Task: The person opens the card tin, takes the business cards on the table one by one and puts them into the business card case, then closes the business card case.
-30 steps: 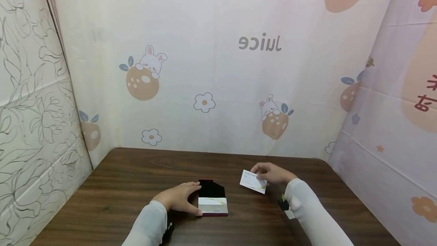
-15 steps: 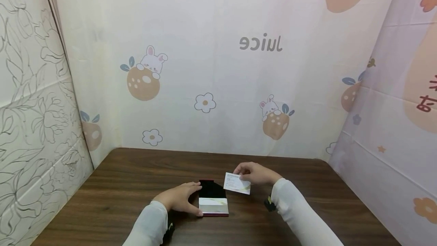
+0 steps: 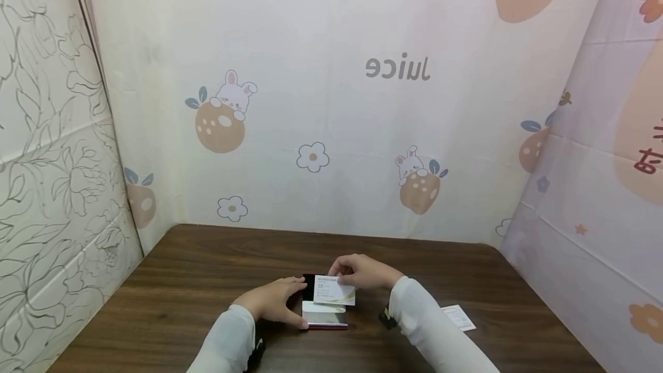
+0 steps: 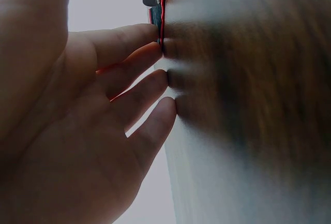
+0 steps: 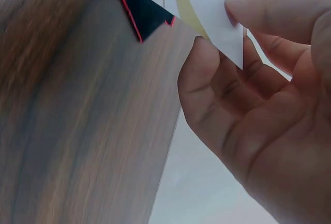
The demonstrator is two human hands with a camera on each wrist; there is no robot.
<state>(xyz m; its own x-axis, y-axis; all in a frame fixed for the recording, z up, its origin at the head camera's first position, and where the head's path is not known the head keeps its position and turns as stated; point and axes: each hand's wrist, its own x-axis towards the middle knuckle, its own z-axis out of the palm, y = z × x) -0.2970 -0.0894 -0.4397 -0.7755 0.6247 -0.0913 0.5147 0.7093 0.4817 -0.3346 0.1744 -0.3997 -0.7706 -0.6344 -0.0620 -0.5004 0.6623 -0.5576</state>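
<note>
An opened card holder (image 3: 326, 320) with a black lining and red edges lies on the table, a white card (image 3: 311, 307) in its near pocket. My left hand (image 3: 274, 300) rests along its left side, thumb at the near corner and forefinger at the far flap. In the left wrist view the fingers (image 4: 147, 87) are fairly straight, their tips down at the tabletop. Between thumb and fingers my right hand (image 3: 366, 272) pinches a printed business card (image 3: 331, 290) by its right end. That card overlaps the holder's black flap and upper pocket in the head view.
Another white card (image 3: 458, 318) lies on the wooden table (image 3: 207, 246) to the right, beside the right sleeve. Patterned curtains (image 3: 331, 102) enclose the table at the back and sides.
My right hand has moved left with the business card, from the right of the holder to over it. The loose card beside the sleeve has come into fuller view. The left hand stays put.
</note>
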